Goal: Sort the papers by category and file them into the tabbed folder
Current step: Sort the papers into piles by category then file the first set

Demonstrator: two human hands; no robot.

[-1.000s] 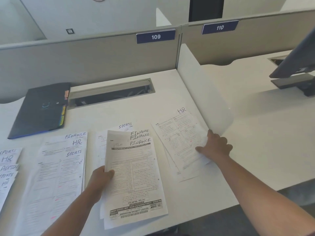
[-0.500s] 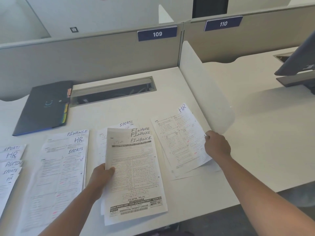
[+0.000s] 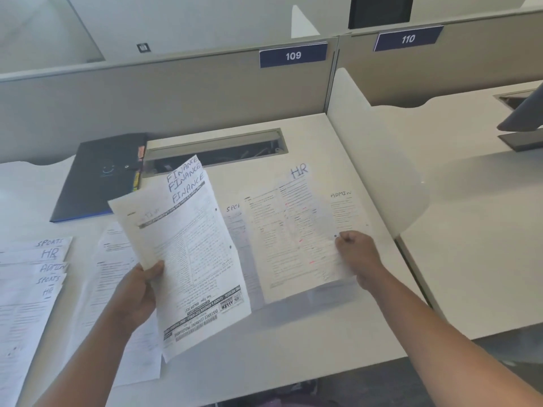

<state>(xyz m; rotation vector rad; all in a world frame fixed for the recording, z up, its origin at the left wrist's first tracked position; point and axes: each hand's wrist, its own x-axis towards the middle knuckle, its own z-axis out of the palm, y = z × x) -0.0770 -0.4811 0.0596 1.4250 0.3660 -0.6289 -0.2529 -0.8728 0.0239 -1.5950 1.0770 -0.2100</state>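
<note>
Meanwhile, the left hand pinches a thin, floppy Finance stack by its edge above the desk, the right hand grips a limp HR sheet, and the folder lies closed behind.

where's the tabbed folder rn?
Head view, far left of the desk: the dark tabbed folder lies closed beside the cable slot, behind the lifted Finance sheets.
</note>
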